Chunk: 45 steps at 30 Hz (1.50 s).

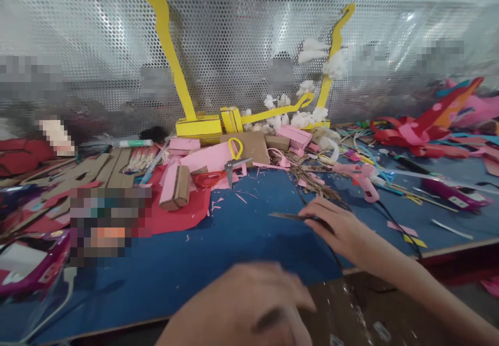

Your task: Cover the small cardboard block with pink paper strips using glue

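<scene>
My right hand (331, 226) is closed round the dark handle of a thin pointed blade (286, 216), which points left just over the blue tabletop (249, 231). Low in the view and close to the camera, my left hand (245, 304) is smeared by motion; whether it holds anything is unclear. Beyond the hands lie scissors with orange handles (208, 180), pink paper (208, 156) and a small pink and brown cardboard box (175, 187) on red sheet (198, 211).
Yellow curved cutouts on yellow boxes (198, 126) stand before a perforated metal panel (234, 39). White fluff (335, 64) clings to one cutout. A pink glue gun (366, 182) with a black cable lies right. Cardboard strips (117, 167) and a cable (58, 304) lie left.
</scene>
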Motion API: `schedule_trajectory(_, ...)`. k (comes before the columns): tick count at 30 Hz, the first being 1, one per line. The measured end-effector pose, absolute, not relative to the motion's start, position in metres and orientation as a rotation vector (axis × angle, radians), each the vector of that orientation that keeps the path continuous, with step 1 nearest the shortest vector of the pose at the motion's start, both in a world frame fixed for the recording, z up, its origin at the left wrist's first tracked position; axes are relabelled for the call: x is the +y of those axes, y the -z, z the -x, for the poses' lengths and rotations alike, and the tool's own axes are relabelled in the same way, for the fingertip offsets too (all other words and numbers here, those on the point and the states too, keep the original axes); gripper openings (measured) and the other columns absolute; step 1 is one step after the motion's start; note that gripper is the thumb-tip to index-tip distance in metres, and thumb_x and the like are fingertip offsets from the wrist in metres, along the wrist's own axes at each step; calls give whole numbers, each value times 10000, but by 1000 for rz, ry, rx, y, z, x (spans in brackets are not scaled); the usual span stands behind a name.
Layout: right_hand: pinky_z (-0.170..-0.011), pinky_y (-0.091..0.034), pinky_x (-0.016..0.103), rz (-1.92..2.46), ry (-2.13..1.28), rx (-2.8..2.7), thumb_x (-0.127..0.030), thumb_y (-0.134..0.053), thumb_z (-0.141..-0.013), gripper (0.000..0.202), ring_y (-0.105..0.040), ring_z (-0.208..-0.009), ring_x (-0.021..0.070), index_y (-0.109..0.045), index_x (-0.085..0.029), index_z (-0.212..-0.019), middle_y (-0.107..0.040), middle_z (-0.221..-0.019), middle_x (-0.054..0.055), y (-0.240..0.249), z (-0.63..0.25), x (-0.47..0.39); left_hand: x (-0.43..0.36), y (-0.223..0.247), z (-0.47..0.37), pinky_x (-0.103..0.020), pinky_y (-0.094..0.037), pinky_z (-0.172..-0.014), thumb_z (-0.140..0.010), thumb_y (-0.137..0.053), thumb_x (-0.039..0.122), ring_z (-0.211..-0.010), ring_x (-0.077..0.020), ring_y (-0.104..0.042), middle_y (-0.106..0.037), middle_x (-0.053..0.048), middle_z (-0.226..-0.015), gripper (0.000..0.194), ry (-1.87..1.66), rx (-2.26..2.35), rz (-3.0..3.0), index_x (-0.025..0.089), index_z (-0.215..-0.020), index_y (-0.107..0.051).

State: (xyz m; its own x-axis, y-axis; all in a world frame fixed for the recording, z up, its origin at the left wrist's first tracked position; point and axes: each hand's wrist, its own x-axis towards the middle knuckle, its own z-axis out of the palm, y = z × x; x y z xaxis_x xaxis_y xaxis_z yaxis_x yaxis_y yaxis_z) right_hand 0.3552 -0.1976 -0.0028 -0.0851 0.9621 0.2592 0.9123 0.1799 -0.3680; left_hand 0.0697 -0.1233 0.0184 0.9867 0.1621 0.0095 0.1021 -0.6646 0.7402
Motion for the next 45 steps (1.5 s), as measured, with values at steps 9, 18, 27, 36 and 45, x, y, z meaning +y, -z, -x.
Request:
schedule_trajectory(9, -774, -567, 357, 1793, -146, -2137, -214, -383, -1064, 204, -683, -874, 207, -585, -226, -1041, -620, -1024, 54, 14, -334, -158, -83, 26, -21, -477, -433, -1183, -1055, -430, 367, -1431, -240, -481, -497, -5, -1567, 408, -341, 754, -2760, 302, -1443, -540)
schedule_trajectory(18, -776, -575, 352, 1754, -141, -2119, -232, -390, -1065, 204, -682, -875, 203, -594, -231, -1057, -618, -1030, 53, 23, -334, -160, -87, 37, -16, -476, -448, -1174, -1056, -427, 338, -1438, -220, -473, -458, 11, -1594, 413, -369, 777, -2852, 312, -1464, -492)
schedule_trajectory(27, -775, -582, 330, 1722, -48, -2061, -213, -420, -1050, 193, -686, -865, 194, -610, -246, -1049, -635, -1029, 49, 25, -334, -160, -88, 36, -14, -470, -475, -1153, -1049, -447, 334, -1407, -224, -513, -491, 4, -1571, 402, -418, 788, -2852, 300, -1445, -514)
schedule_trajectory(36, -810, -601, 357, 1706, -34, -2126, -207, -396, -1057, 207, -693, -896, 199, -598, -230, -1096, -634, -1073, 66, 32, -338, -166, -89, 36, -14, -472, -477, -1151, -1048, -452, 334, -1408, -229, -511, -497, 4, -1567, 401, -440, 788, -2838, 308, -1442, -521)
schedule_trajectory(45, -813, -602, 364, 1690, -25, -2123, -211, -406, -1055, 194, -698, -920, 208, -595, -237, -1091, -638, -1079, 65, 33, -338, -166, -89, 35, -15, -467, -476, -1152, -1052, -443, 341, -1406, -221, -514, -496, 4, -1568, 396, -424, 801, -2846, 304, -1438, -522)
